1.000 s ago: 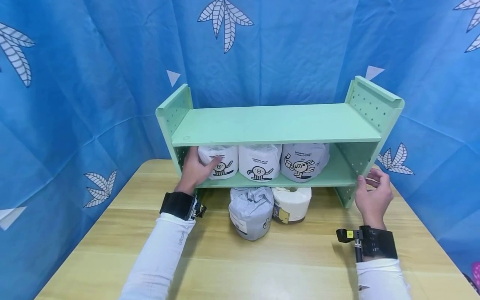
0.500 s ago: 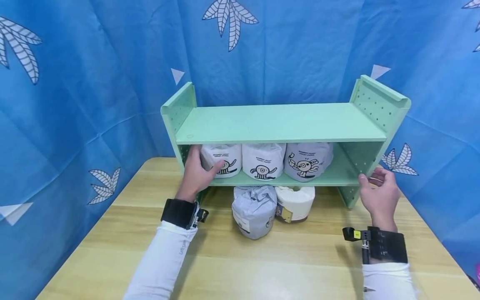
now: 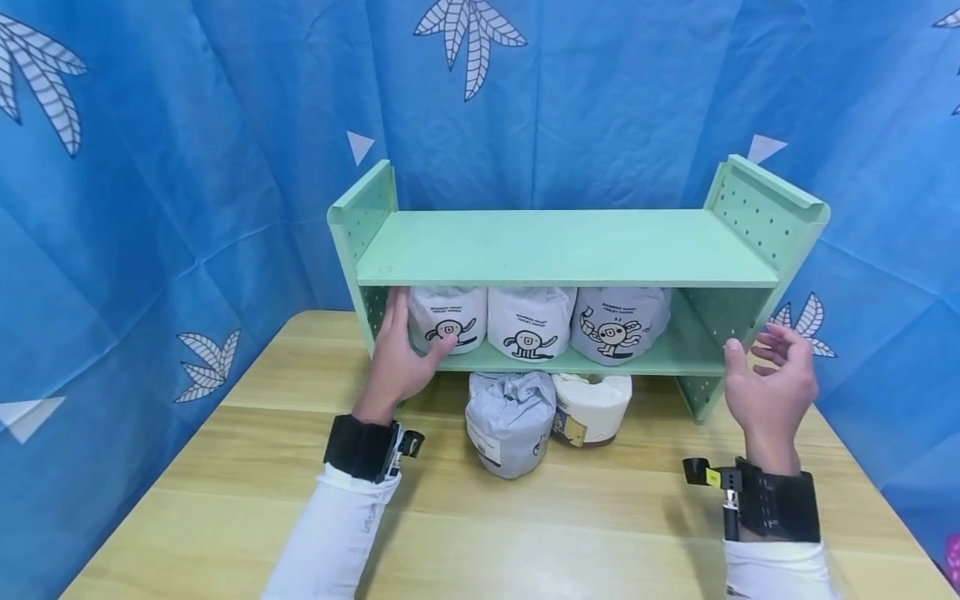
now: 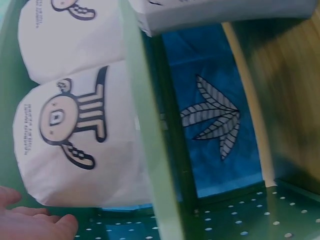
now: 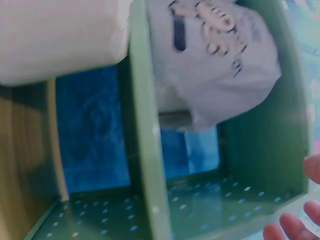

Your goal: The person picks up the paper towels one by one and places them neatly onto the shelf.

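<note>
Left hand: lying left of centre in the head view, the left hand (image 3: 401, 358) is keeping a wide grip, its fingers pointing up between the side panel and the roll, its thumb angling across the roll's front; whether it is touching the roll, one cannot tell.
Right hand: at right of the frame, the right hand (image 3: 772, 387) is hovering near the side panel, fingers loosely bent, thumb apart, holding nothing.
Shelf: the green shelf (image 3: 562, 246) is spanning the centre.
Upper rolls: on its lower board, the left roll (image 3: 448, 321), middle roll (image 3: 532, 325) and right roll (image 3: 618, 325) are standing in a row.
Lower rolls: below centre, the grey roll (image 3: 510, 425) and cream roll (image 3: 592, 408) are standing side by side on the table (image 3: 555, 542).
Backdrop: a blue curtain (image 3: 465, 167) is filling the upper frame.
</note>
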### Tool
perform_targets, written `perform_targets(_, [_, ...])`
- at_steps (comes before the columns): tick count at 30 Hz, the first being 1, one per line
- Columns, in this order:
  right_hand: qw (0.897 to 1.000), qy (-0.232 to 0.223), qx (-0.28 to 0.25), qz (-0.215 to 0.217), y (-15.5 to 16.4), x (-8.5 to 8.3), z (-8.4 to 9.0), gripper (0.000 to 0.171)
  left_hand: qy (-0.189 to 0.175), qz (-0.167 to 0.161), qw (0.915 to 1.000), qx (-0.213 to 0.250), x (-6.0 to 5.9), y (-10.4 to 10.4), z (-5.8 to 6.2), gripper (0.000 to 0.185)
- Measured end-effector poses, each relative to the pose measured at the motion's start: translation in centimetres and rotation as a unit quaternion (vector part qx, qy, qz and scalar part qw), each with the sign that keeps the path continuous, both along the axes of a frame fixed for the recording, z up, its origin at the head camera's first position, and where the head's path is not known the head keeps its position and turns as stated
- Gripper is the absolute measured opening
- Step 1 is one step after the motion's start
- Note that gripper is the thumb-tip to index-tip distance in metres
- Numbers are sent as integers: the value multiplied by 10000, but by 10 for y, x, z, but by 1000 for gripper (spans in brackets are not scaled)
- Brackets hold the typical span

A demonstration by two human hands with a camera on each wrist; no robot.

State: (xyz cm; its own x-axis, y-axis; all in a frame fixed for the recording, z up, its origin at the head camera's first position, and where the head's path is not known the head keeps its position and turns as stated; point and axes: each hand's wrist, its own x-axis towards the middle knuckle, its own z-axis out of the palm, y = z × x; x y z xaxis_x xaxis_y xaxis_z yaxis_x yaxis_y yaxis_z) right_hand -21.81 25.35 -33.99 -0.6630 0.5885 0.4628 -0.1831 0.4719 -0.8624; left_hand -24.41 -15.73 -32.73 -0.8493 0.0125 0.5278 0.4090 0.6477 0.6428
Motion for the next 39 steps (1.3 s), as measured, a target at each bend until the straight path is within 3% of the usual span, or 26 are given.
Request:
perform_targets(4, [9982,164,290,508,-10,5,5,34,-137,19,9999,45,8,4,2,104])
perform_targets(8, [9875,100,803,1354,-21,5,3,28,-69,-26,9997,248,12,8,2,102])
perform_targets(11, [9699,-188,1219,2099,-31,5,0,28,49,-78,9991,423,15,10,0,100])
perform_targets(14, [9459,-618,1428,2847,-45,5,-4,31,221,-205,9976,630,18,12,-3,97])
perform_targets(18, [9176,-1078,1698,3429,-67,4,-10,35,452,-332,9951,816,22,14,-8,93])
perform_targets(24, [8958,-1278,1981,3768,-92,7,-21,32,444,-412,9945,858,26,16,-10,93])
perform_targets(29, [8762,-1545,2321,3931,-102,13,-25,40,438,-513,9949,751,29,18,-10,96])
perform_targets(39, [8664,-2088,2436,3825,-124,23,-28,62,435,-641,9942,741,36,25,-9,100])
